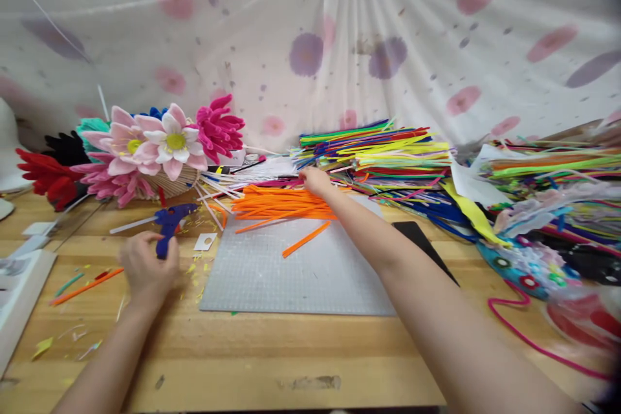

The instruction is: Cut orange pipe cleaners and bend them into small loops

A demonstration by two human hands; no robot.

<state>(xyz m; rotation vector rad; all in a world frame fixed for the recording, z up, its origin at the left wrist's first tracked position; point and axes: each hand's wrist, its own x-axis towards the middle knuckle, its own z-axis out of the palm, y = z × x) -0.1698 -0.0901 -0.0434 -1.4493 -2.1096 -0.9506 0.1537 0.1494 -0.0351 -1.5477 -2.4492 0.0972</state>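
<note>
The left hand (151, 266) is gripping the blue glue gun (168, 228) by its handle, at nine o'clock from the orange stems (272, 203), which are lying across the gray mat's (286, 281) twelve o'clock edge. The right hand (315, 181) is sitting at their one o'clock; I cannot tell whether its grip is closed.

Bright orange pipe cleaners (276, 202) are glowing against the grey, gridded cutting mat (272, 272); that glue gun (169, 220) is showing deep blue, the front flower (175, 142) is wearing white and yellow, and the whitish curtain (242, 45) is hanging blotched with pink and purple.
</note>
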